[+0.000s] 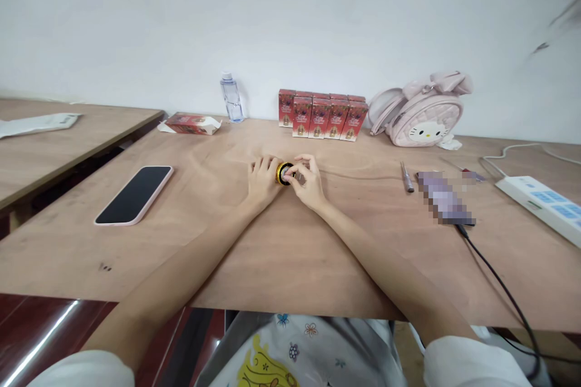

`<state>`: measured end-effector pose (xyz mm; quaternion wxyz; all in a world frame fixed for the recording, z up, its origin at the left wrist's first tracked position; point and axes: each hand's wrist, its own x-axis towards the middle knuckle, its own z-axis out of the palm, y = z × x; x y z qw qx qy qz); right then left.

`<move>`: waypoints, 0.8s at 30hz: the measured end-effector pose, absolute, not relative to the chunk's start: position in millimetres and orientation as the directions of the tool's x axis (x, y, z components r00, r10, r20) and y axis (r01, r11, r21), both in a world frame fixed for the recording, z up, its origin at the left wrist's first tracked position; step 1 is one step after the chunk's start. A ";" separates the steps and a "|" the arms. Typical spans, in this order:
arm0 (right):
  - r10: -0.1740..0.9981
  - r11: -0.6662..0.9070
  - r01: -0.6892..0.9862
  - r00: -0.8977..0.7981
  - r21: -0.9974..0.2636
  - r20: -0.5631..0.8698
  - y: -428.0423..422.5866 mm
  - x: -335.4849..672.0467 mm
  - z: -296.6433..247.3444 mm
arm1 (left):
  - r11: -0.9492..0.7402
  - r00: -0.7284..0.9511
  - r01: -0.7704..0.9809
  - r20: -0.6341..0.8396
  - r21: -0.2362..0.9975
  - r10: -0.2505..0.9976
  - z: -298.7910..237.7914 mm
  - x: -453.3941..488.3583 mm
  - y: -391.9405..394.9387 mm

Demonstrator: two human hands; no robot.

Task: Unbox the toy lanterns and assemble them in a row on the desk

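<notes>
At the middle of the wooden table, my left hand (263, 180) is closed around the side of a small round gold-and-black object (280, 174). Its open or dark-ringed end faces right, toward my other hand. My right hand (309, 182) has thumb and fingers pinched at that end, over a pale centre. What exactly the fingertips grip there is too small to make out. Both forearms rest low over the table's front part.
Red printed boxes (324, 116) stand grouped by the wall, beside a pink cat-face bag (424, 118). A clear bottle (232, 100) and a red carton (190, 123) are back left. A phone (135, 195) lies left; a screwdriver (407, 178), pixelated phone (445, 199) and power strip (544, 202) lie right.
</notes>
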<state>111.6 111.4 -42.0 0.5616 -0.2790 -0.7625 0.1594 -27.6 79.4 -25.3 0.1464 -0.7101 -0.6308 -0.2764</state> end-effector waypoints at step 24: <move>0.518 0.851 0.291 -0.332 -0.436 0.788 114.4 112.8 -46.1 | -0.160 0.041 0.976 0.600 0.147 0.799 -27.5 -27.4 80.8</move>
